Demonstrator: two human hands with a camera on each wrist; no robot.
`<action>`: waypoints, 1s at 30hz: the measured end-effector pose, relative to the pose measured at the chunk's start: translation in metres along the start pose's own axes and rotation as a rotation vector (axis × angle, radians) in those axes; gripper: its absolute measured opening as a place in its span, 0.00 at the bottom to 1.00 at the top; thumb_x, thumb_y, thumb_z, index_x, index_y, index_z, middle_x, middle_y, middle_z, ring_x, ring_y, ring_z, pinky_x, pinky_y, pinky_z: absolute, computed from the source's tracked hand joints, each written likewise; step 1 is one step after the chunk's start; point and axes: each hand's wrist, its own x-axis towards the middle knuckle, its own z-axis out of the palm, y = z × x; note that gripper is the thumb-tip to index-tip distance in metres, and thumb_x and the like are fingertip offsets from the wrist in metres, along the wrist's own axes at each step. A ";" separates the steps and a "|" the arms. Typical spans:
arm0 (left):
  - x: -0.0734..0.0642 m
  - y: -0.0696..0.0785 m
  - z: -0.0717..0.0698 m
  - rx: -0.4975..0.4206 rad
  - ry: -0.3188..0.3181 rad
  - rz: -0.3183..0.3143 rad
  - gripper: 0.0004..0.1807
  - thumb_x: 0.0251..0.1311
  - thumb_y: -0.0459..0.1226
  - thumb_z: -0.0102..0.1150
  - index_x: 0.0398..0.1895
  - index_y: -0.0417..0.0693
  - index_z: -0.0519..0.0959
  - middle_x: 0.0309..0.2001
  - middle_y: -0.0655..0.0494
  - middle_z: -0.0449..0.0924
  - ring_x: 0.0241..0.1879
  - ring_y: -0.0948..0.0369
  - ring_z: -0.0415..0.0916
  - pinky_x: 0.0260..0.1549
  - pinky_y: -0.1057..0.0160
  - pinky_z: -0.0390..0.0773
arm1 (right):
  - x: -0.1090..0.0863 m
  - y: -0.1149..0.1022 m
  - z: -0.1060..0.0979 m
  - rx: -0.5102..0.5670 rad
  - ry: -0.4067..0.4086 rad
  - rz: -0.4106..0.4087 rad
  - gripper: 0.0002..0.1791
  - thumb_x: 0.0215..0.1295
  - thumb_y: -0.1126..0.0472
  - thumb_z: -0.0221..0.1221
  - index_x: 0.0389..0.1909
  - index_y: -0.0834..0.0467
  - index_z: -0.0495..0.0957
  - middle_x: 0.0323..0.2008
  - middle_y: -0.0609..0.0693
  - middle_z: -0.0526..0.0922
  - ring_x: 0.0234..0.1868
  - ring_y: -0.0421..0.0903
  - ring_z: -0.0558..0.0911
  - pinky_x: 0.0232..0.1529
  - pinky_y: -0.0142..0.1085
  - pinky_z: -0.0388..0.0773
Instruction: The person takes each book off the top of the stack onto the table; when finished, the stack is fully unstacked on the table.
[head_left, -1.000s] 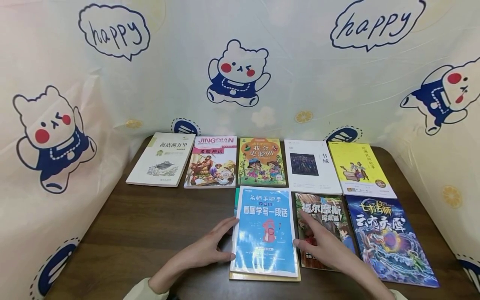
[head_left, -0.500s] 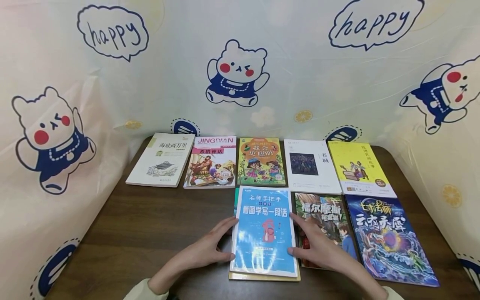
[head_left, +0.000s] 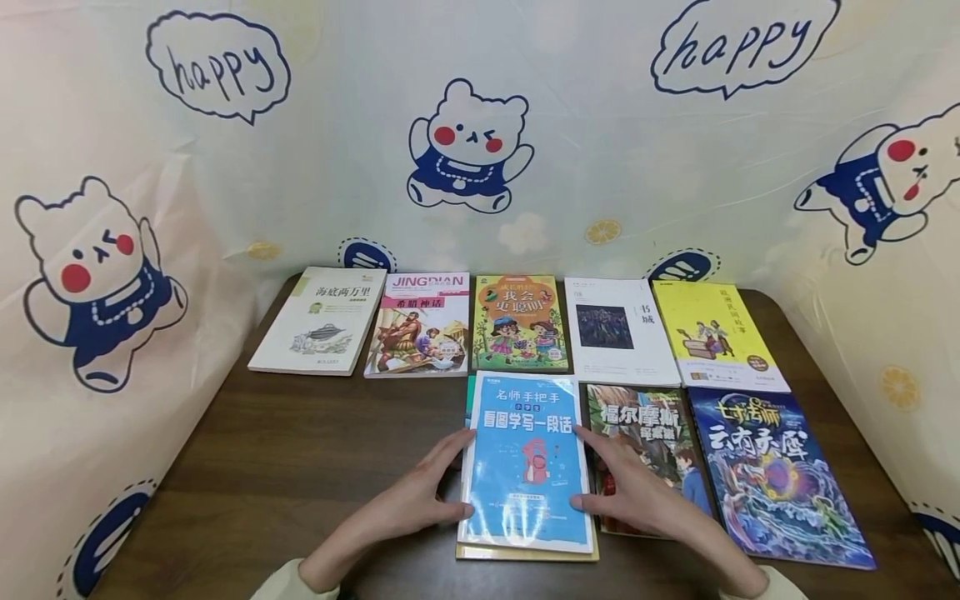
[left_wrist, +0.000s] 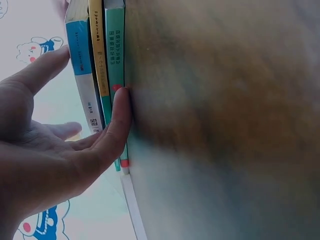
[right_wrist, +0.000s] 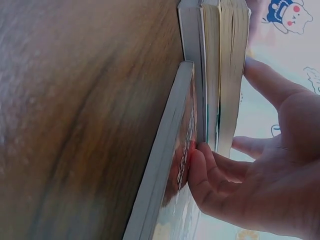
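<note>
A stack of three books lies at the table's near middle. On top is a blue-covered book (head_left: 525, 454), above a book with an orange-yellow spine (left_wrist: 98, 45) and a green-spined book (left_wrist: 115, 45) at the bottom. My left hand (head_left: 423, 487) rests along the spine side, thumb at the top book and fingertips reaching down to the green spine. On the opposite side my right hand (head_left: 626, 483) has its thumb at the top book's edge. Its lower fingers (right_wrist: 197, 167) touch the neighbouring dark-covered book (head_left: 648, 425) and the stack's page edges.
Behind the stack runs a row of several books, from a cream one (head_left: 318, 321) to a yellow one (head_left: 716, 333). A blue-purple book (head_left: 780, 479) lies at the right. A printed cloth (head_left: 337, 167) hangs behind the brown table (head_left: 300, 467).
My right hand has moved left, from over the dark-covered book to the stack's right side. The left hand and the stack keep their places; the head view has shifted slightly.
</note>
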 end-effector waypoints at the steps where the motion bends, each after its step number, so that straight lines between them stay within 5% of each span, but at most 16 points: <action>1: 0.000 0.000 0.000 0.009 0.001 -0.002 0.50 0.56 0.49 0.66 0.77 0.53 0.48 0.74 0.43 0.46 0.71 0.43 0.49 0.61 0.37 0.58 | 0.000 0.000 0.000 0.000 -0.001 0.002 0.49 0.58 0.42 0.65 0.75 0.55 0.52 0.71 0.64 0.56 0.68 0.75 0.47 0.54 0.74 0.56; 8: 0.003 0.007 0.004 0.034 0.014 -0.029 0.48 0.55 0.47 0.67 0.76 0.51 0.52 0.74 0.40 0.46 0.70 0.38 0.48 0.60 0.34 0.58 | 0.001 0.000 -0.001 -0.007 0.001 -0.014 0.49 0.58 0.43 0.66 0.74 0.56 0.53 0.71 0.64 0.57 0.68 0.76 0.49 0.53 0.73 0.57; 16: 0.010 0.022 0.009 0.052 0.132 -0.060 0.42 0.52 0.39 0.70 0.71 0.50 0.62 0.70 0.41 0.58 0.69 0.41 0.50 0.58 0.33 0.59 | 0.001 0.004 0.001 -0.012 0.001 -0.021 0.50 0.58 0.42 0.65 0.74 0.58 0.53 0.69 0.66 0.58 0.67 0.71 0.58 0.52 0.69 0.64; 22: 0.017 0.026 0.013 -0.179 0.176 -0.120 0.39 0.52 0.34 0.68 0.69 0.49 0.64 0.68 0.39 0.56 0.63 0.43 0.62 0.56 0.43 0.70 | 0.001 0.004 0.001 -0.008 -0.001 0.006 0.51 0.57 0.41 0.65 0.74 0.57 0.52 0.69 0.66 0.58 0.67 0.70 0.58 0.53 0.68 0.64; 26: 0.020 0.027 0.015 -0.394 0.205 -0.158 0.39 0.54 0.29 0.65 0.69 0.46 0.62 0.65 0.38 0.54 0.51 0.48 0.74 0.40 0.56 0.81 | 0.002 0.004 0.000 -0.004 -0.011 0.004 0.50 0.58 0.42 0.65 0.74 0.57 0.53 0.70 0.67 0.58 0.68 0.71 0.56 0.53 0.69 0.63; 30: 0.022 0.027 0.017 -0.471 0.226 -0.165 0.40 0.54 0.26 0.64 0.70 0.44 0.59 0.61 0.36 0.59 0.40 0.55 0.79 0.31 0.61 0.82 | 0.002 0.003 0.000 -0.005 -0.024 -0.001 0.49 0.58 0.41 0.64 0.74 0.57 0.53 0.70 0.66 0.57 0.68 0.72 0.52 0.55 0.70 0.59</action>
